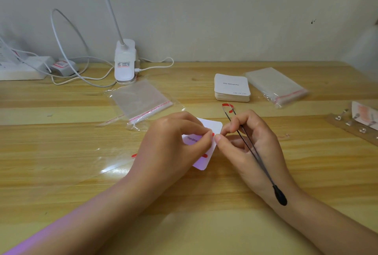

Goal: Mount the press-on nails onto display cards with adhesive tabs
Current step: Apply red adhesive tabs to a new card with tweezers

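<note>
- The counter [61,173] under my view is pale wood with a long straight grain and a glossy finish that throws back glare near my left forearm.
- A white clip lamp [124,60] stands at the back edge with a thin bent neck; its label is too blurred for me to read. White cables [67,50] loop from it toward a white power strip [22,68] at far left.
- Two clear plastic bags with red seal strips lie flat: one bag [141,99] behind my left hand, a fuller pack of bags [276,87] at back right.
- A neat stack of cards [232,88], white with rounded corners, sits beside that pack; I read "Handmade Nail" upside down on the top one.
- My left hand [173,142] pinches the display card [212,126], thumb and forefinger curled on its right edge. The card is white, rounded, tilted, printed "Handma…", the rest covered.
- My right hand [251,144] grips black tweezers [255,152], thin and long, lying across the palm; thumb and forefinger meet the card's edge.
- Small glossy red nails: one [204,156] on the card, one [134,155] on the counter by my left wrist, more [228,105] near the tweezer tips.
- At far right, clear tabs on a brown strip [351,125].
</note>
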